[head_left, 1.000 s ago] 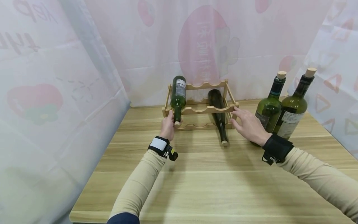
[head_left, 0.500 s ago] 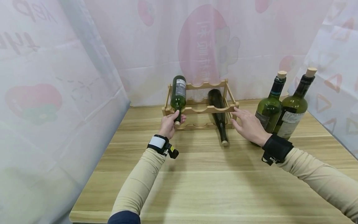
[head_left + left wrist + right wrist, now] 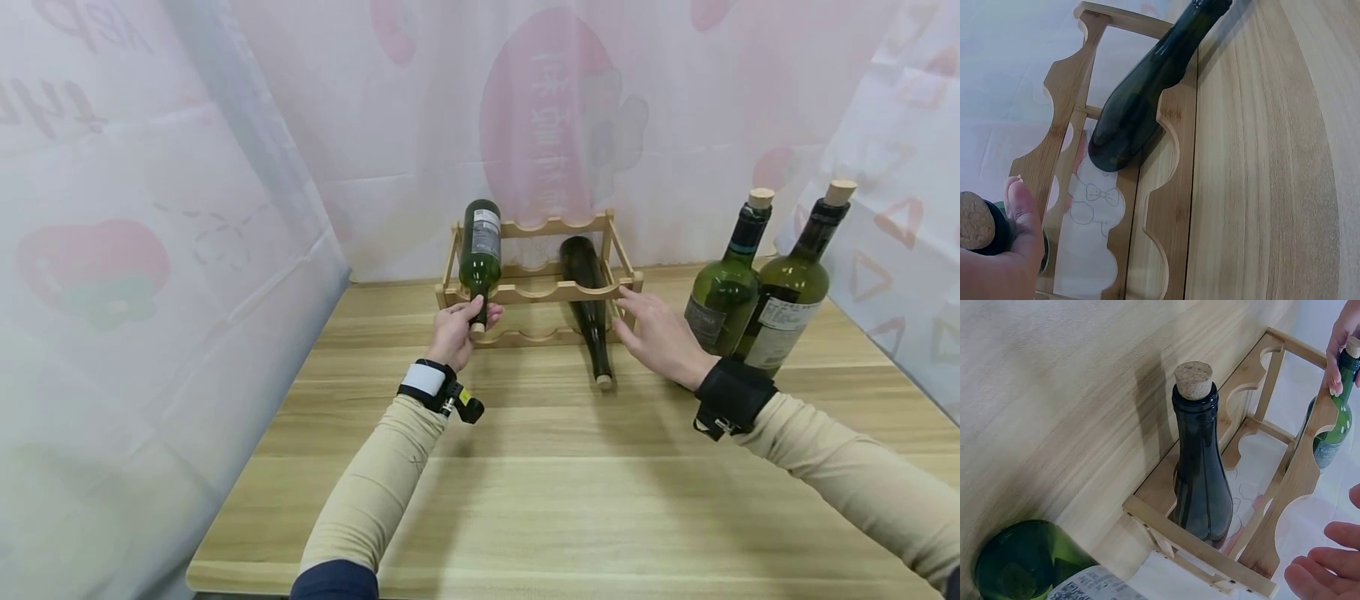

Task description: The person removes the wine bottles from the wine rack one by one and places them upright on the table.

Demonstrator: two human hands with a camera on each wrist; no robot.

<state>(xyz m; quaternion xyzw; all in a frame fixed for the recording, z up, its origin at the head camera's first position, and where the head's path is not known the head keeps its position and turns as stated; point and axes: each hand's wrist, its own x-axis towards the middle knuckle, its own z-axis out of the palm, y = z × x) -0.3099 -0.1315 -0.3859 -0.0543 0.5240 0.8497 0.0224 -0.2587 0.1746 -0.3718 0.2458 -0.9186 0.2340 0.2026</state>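
Green bottle [image 3: 482,250] on the upper tier of the scalloped rack [image 3: 564,292].
Left grip [image 3: 452,333] pinches its neck, likely for control; notches should stop rolling; right grip [image 3: 662,335], fingers relaxed, lies by the rack's corner, contact unclear.

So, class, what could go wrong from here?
The left hand holds the top bottle by its neck, so the body might slip or roll. The right hand is close to the standing bottles; drawing it back could topple one. The lower bottle juts, neck first, from the rack and might get bumped.
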